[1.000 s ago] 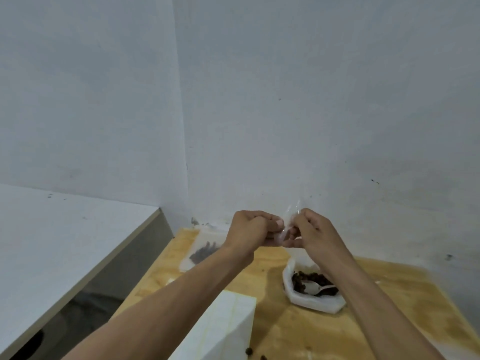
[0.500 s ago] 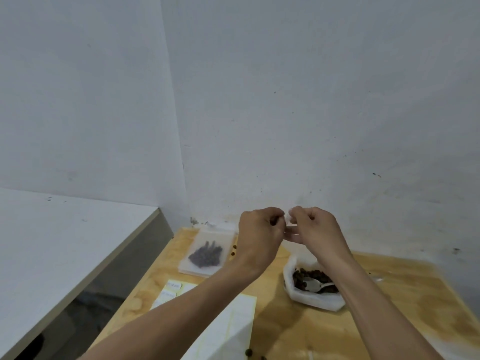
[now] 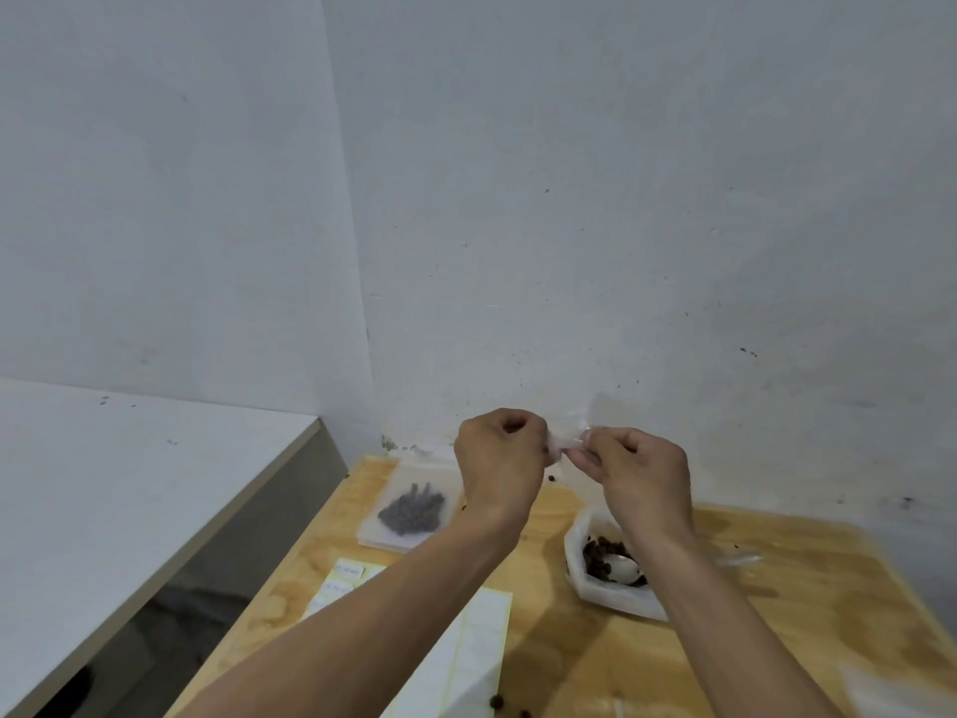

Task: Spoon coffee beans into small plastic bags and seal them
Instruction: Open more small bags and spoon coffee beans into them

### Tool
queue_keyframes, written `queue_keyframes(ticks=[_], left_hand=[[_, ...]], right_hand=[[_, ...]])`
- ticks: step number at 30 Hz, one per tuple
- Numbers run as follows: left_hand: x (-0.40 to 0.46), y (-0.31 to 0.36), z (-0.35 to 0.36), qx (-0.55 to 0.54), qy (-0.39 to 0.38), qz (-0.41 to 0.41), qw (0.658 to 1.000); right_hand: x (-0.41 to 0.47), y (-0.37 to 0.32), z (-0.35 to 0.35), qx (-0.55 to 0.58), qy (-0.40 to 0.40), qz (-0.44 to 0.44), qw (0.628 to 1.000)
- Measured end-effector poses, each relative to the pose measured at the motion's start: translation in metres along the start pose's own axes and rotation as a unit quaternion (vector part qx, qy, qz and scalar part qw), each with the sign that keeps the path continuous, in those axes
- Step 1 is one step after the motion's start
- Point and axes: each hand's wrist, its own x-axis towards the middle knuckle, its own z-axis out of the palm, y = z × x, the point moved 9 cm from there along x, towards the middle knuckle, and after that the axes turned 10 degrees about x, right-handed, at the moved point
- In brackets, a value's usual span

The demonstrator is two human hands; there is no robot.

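Observation:
My left hand [image 3: 499, 466] and my right hand [image 3: 639, 471] are raised above the wooden table, both pinching the top edge of a small clear plastic bag [image 3: 564, 444] stretched between them. Most of that bag is hidden behind my fingers. Below my right wrist sits a white bag of coffee beans [image 3: 603, 588] with a metal spoon [image 3: 624, 566] resting in it. A filled clear bag of beans [image 3: 411, 513] lies flat at the table's back left.
A sheet of white labels [image 3: 468, 650] lies near the wooden table's [image 3: 828, 603] front. A few loose beans [image 3: 498, 701] sit beside it. A white counter [image 3: 103, 489] stands to the left across a dark gap. White walls close the corner behind.
My hands rose slightly and drew apart a little along the bag's top edge. The view tilted, revealing the filled bag and label sheet.

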Motion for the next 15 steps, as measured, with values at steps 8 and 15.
queue_keyframes(ticks=[8,15], left_hand=[[-0.024,0.027,0.008,0.152,-0.007,0.282,0.947],[-0.020,0.031,0.015,0.231,-0.210,0.306,0.899]], right_hand=[[0.013,-0.003,0.011,-0.012,-0.078,0.050,0.996],[0.014,-0.003,0.011,-0.086,-0.184,0.066,0.977]])
